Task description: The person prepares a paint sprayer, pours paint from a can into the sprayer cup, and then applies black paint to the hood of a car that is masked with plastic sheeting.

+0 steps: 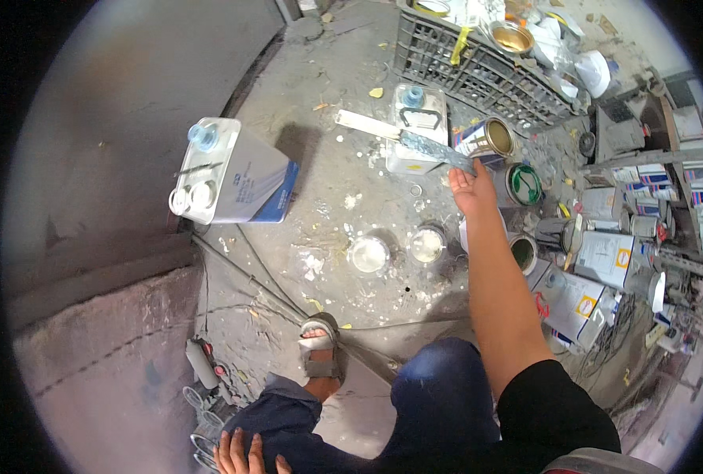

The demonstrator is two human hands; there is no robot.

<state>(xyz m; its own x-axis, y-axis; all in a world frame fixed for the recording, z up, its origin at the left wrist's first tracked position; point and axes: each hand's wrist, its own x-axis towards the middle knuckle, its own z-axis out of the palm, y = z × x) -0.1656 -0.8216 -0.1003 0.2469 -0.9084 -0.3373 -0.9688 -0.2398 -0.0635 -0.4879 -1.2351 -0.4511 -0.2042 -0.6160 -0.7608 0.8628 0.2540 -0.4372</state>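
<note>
My right hand (463, 189) reaches forward, palm turned up, with its fingers closed at the dark, paint-coated end of a flat stirring stick (434, 148). The stick's bare, pale end points up and left. It passes over a white rectangular can (419, 96) with a blue cap and black handle. Just beyond the hand stands an open round paint tin (498, 137) with brownish paint on its inside. Close by is an open tin with green paint (524, 184). My left hand (245, 454) rests on my left thigh, fingers spread, holding nothing.
At left a tall rectangular can (248, 178) stands on the floor. Two round containers (369, 254) with whitish contents sit mid-floor. A black crate (486, 75) full of used containers stands at the back. Cans and shelves (675, 174) line the right; a hose (248, 276) crosses the floor.
</note>
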